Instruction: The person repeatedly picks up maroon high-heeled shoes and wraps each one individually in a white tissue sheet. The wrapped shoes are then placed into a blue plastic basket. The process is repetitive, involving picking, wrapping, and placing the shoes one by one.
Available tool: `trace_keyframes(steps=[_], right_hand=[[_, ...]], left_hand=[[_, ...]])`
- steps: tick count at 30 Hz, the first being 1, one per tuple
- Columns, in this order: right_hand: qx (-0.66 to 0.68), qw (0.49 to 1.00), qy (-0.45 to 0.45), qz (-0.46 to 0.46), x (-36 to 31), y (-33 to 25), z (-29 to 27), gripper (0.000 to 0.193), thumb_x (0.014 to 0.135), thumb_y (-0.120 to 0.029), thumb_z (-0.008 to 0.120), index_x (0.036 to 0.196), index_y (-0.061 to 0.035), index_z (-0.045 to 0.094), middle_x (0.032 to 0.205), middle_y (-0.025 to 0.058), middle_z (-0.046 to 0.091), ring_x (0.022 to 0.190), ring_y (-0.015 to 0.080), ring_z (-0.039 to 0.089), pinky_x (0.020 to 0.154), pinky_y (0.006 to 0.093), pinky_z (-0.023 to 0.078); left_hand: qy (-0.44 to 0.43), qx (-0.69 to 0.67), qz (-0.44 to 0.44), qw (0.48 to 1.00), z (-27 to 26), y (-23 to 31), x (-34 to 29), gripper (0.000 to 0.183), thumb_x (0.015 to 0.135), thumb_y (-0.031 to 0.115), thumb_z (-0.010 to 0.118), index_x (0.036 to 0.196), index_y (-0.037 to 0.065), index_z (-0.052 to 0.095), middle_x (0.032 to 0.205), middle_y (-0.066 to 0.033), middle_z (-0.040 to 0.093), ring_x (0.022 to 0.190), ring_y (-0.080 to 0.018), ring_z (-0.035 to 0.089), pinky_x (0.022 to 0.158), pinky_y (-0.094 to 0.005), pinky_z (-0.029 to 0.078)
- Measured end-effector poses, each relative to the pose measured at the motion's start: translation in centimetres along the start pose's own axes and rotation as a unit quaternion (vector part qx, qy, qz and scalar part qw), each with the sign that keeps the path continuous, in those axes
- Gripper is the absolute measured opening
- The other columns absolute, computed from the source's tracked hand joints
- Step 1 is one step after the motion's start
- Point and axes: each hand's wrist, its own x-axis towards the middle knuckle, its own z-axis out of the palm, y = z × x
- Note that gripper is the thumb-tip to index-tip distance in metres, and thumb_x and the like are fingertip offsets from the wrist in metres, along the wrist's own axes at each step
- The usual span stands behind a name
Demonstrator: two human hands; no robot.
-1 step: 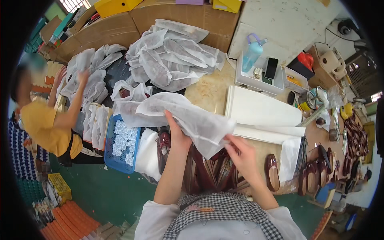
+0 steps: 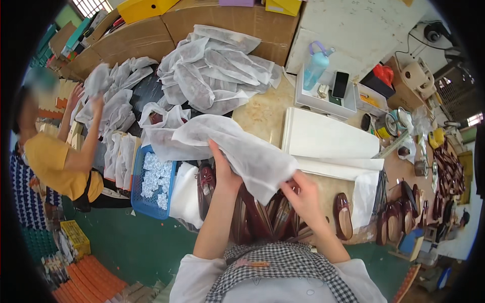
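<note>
A thin white cloth shoe bag stretches between my hands above the bench; I cannot tell whether anything is inside it. My left hand grips its lower edge near the middle, the thumb lying over the cloth. At the bag's right end my right hand pinches a corner. Beneath it stand several glossy dark red shoes, partly hidden by the bag and my arms. One dark red shoe with a bow sits left of my left forearm. Another shoe lies right of my right forearm.
A pile of filled white bags lies at the back. A blue basket of clear crumpled pieces stands left. White sheets are stacked right, before a white box with a bottle and phone. A co-worker in yellow handles bags at far left.
The bag's right end hangs slightly lower and looks smoother, and my right hand has shifted a little down with it. The co-worker's hand has moved slightly left and down.
</note>
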Motion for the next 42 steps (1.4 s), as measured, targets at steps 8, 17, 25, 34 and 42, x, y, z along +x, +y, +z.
trace_keyframes(steps=[8, 17, 25, 34, 42], right_hand=[[0.009, 0.985, 0.050, -0.165, 1.8, 3.5, 1.0, 0.055, 0.076, -0.017, 0.070, 0.123, 0.0023, 0.048, 0.116, 0.0149, 0.057, 0.109, 0.0273, 0.053, 0.095, 0.0359, 0.041], [0.373, 0.928, 0.022, -0.007, 0.3, 1.8, 2.4, 0.042, 0.088, -0.024, 0.060, 0.121, 0.0006, 0.048, 0.108, 0.0148, 0.060, 0.088, 0.0217, 0.062, 0.070, 0.0309, 0.052], [0.601, 0.751, -0.186, 0.199, -1.7, 3.1, -2.2, 0.046, 0.093, -0.032, 0.051, 0.128, -0.0044, 0.040, 0.108, 0.0149, 0.061, 0.079, 0.0269, 0.068, 0.047, 0.0265, 0.053], [0.216, 0.975, -0.018, 0.058, -2.5, 2.6, -1.2, 0.047, 0.086, -0.014, 0.062, 0.127, 0.0034, 0.045, 0.112, 0.0118, 0.060, 0.092, 0.0189, 0.061, 0.071, 0.0283, 0.050], [0.220, 0.975, 0.016, 0.017, -2.4, 3.3, -0.6, 0.041, 0.088, -0.015, 0.059, 0.121, 0.0066, 0.048, 0.101, 0.0119, 0.062, 0.082, 0.0202, 0.064, 0.070, 0.0304, 0.053]], left_hand=[[-0.114, 0.322, 0.130, 0.931, 1.8, -1.9, -5.0, 0.089, 0.082, 0.040, 0.064, 0.143, 0.002, 0.013, 0.142, -0.0135, 0.031, 0.128, -0.0257, 0.037, 0.105, -0.0379, 0.031], [-0.061, 0.411, 0.354, 0.838, -0.7, -4.3, -8.2, 0.017, 0.082, -0.004, 0.059, 0.099, -0.002, 0.057, 0.087, -0.0070, 0.065, 0.077, -0.0129, 0.060, 0.068, -0.0228, 0.048], [-0.111, 0.474, 0.209, 0.848, 3.7, -1.6, -8.4, 0.012, 0.083, -0.002, 0.055, 0.093, 0.003, 0.059, 0.070, 0.0016, 0.051, 0.057, -0.0043, 0.045, 0.052, -0.0197, 0.036], [-0.144, 0.588, 0.303, 0.736, 4.6, -0.7, -8.2, 0.012, 0.074, 0.010, 0.069, 0.084, 0.004, 0.063, 0.076, -0.0078, 0.059, 0.062, -0.0161, 0.054, 0.058, -0.0259, 0.044], [-0.148, 0.595, 0.323, 0.721, 2.1, -3.5, -9.5, 0.020, 0.076, 0.010, 0.070, 0.093, 0.003, 0.064, 0.079, -0.0054, 0.060, 0.067, -0.0124, 0.056, 0.064, -0.0234, 0.046]])
